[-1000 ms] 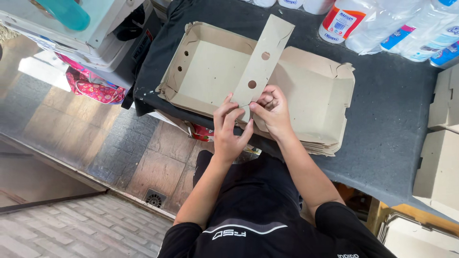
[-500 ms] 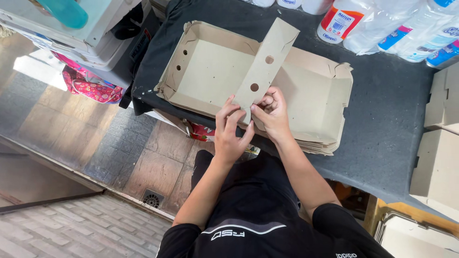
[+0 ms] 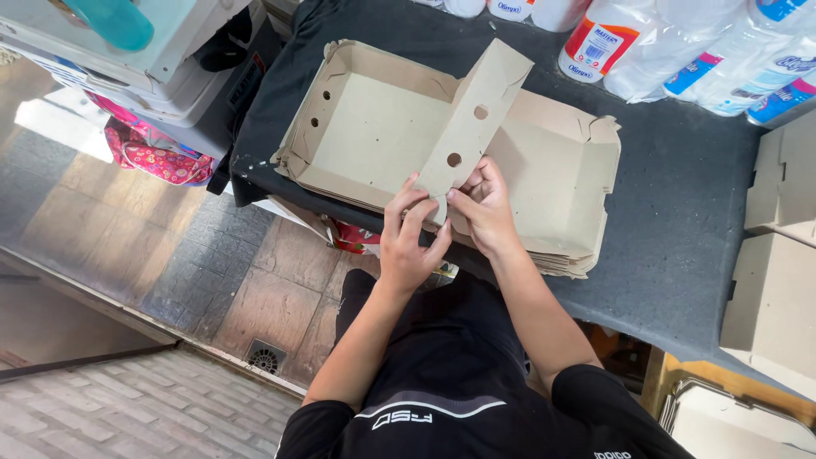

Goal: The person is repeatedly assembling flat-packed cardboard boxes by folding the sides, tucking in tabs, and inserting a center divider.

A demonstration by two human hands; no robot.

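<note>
Both hands pinch the near end of a cardboard flap [image 3: 472,119] that has two holes. The left hand [image 3: 410,242] and right hand [image 3: 484,208] touch. The flap rises from an open box [image 3: 374,127] on the dark desk [image 3: 680,212]. Bottles [image 3: 680,42] stand behind.

- Unfolded cardboard box [image 3: 382,127] lay on the worktop [image 3: 680,221], atop a stack of flat boxes [image 3: 569,255] at the near edge.
- Raised flap [image 3: 476,119] stood mid-box; left hand [image 3: 412,238] and right hand [image 3: 484,204] side by side at its near end.
- Bottles [image 3: 663,42] behind, far right.
- More cartons [image 3: 778,255] right of the worktop.
- Bag [image 3: 153,157] on the floor, left.
</note>
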